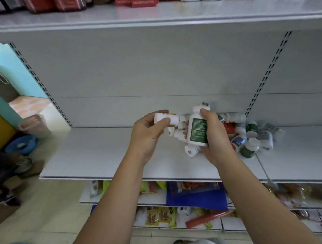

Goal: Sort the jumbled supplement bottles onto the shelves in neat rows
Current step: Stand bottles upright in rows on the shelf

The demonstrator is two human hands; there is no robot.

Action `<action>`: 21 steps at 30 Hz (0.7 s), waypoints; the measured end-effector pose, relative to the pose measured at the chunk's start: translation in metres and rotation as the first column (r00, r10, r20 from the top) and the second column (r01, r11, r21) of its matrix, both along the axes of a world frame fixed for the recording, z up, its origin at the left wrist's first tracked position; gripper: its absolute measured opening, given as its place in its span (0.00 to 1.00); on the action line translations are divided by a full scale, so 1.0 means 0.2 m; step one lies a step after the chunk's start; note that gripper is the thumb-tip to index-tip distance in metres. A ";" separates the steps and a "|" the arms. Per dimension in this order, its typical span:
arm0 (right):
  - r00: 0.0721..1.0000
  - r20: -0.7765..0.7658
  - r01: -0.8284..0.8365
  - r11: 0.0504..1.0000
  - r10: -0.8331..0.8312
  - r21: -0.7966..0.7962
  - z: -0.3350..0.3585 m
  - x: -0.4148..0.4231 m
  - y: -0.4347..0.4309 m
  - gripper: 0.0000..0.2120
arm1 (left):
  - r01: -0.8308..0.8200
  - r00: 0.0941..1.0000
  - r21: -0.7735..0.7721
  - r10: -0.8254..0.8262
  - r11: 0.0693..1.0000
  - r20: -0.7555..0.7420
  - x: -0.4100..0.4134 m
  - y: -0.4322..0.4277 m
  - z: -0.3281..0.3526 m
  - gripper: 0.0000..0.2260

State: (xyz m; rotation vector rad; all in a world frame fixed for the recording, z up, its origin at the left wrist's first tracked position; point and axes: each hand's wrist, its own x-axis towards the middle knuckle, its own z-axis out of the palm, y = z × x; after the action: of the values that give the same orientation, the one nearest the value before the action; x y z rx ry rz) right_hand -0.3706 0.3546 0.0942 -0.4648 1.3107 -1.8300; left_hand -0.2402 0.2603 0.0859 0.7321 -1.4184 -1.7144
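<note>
My left hand [149, 133] grips a small white bottle [172, 120] lying sideways, a yellow edge of its label showing. My right hand [215, 136] holds a larger white bottle with a green label [197, 129], upright and slightly tilted, its cap toward the back panel. Both hands hover above the white middle shelf [95, 154]. Behind and right of my right hand lies a jumbled pile of supplement bottles [249, 138], white and green, some on their sides, partly hidden by my hand.
The upper shelf [151, 13] carries red boxes and packets. Lower shelves [196, 196] hold snack packs and a blue box. At the left stand a pink bin [34, 125] and a blue basin [21, 144] on the floor.
</note>
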 end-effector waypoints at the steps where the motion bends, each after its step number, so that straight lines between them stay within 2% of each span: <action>1: 1.000 -0.017 0.000 1.000 0.000 -0.003 0.05 0.03 0.01 0.15 | 0.015 0.998 0.036 -0.013 0.999 -0.065 0.02 0.03 0.05 0.06; 4: 0.986 -0.168 -0.004 1.000 0.001 -0.013 0.17 0.11 0.07 0.09 | 0.011 0.982 0.067 0.001 0.998 -0.187 0.07 0.09 0.16 0.05; 7: 0.976 -0.219 -0.021 0.999 0.011 -0.045 0.27 0.17 0.13 0.05 | 0.027 0.976 0.025 -0.021 0.999 -0.218 0.11 0.14 0.25 0.10; 12: 0.981 -0.189 0.022 0.998 -0.031 -0.051 0.37 0.25 0.22 0.07 | 0.055 0.991 -0.124 -0.070 0.991 -0.118 0.20 0.21 0.37 0.08; 14: 0.988 -0.147 0.040 0.998 -0.048 -0.058 0.39 0.27 0.26 0.09 | 0.111 0.990 -0.114 -0.121 0.987 -0.078 0.22 0.24 0.39 0.09; 17: 0.993 -0.078 0.077 0.992 -0.085 -0.104 0.40 0.28 0.35 0.12 | 0.214 0.970 -0.050 -0.219 0.975 -0.102 0.23 0.31 0.42 0.14; 19: 0.991 -0.067 0.109 0.984 -0.119 -0.143 0.41 0.27 0.42 0.11 | 0.266 0.955 -0.046 -0.270 0.963 -0.126 0.22 0.37 0.43 0.11; 21: 0.982 -0.083 0.154 0.977 -0.168 -0.146 0.43 0.26 0.49 0.09 | 0.293 0.945 -0.103 -0.304 0.951 -0.120 0.20 0.42 0.44 0.03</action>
State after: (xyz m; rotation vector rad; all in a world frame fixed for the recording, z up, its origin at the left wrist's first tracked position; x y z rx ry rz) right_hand -0.3193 0.4518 0.1793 -0.5386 1.3221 -2.0658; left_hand -0.1998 0.3440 0.1731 0.3589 -1.5562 -1.8801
